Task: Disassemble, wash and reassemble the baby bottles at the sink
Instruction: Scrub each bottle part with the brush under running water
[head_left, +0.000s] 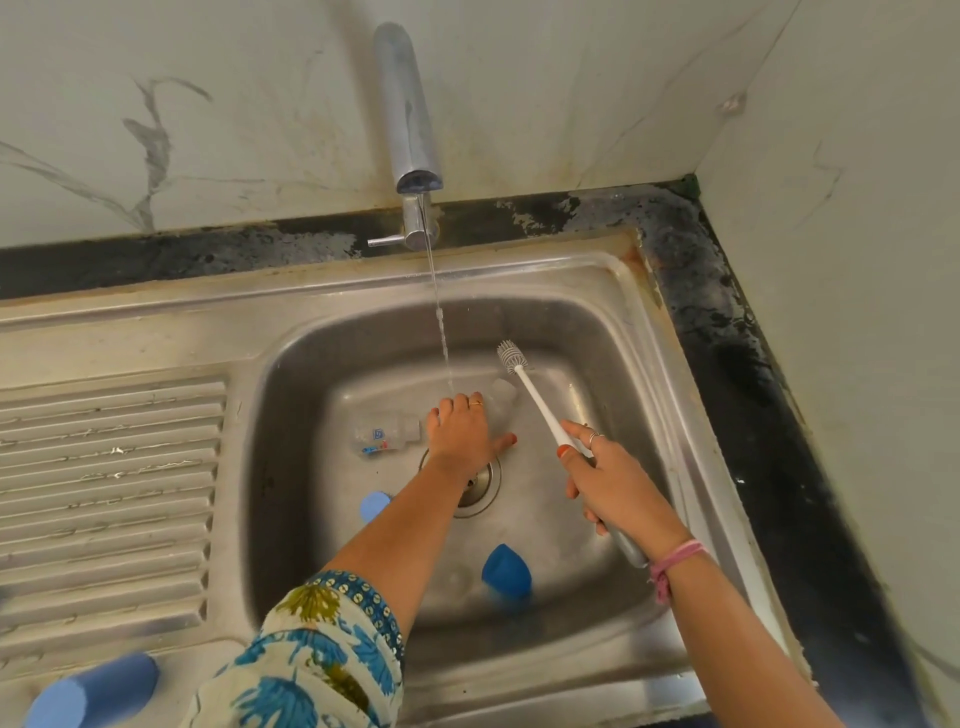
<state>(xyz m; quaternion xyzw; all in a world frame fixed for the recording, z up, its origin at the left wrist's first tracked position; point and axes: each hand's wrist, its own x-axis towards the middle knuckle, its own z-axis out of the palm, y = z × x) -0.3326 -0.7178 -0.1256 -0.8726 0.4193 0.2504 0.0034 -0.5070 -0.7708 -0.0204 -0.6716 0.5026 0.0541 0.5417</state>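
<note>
My left hand (462, 434) reaches into the steel sink (597, 322), fingers spread over a clear bottle body (503, 397) lying under it; whether it grips the bottle is unclear. A second clear bottle (387, 434) with blue print lies on its side just left of that hand. My right hand (613, 480) holds a white bottle brush (530, 387) by its grey handle, bristle head raised toward the back of the basin. A blue cap (506, 571) and a light blue part (374, 505) lie on the sink floor. Water runs from the tap (408, 119) onto my left fingers.
The drain (478, 486) sits in the basin's middle, partly under my left forearm. A ribbed draining board (104, 499) lies to the left. A blurred blue object (93, 691) is at the bottom left on the sink's front edge. Black counter and marble walls close the right corner.
</note>
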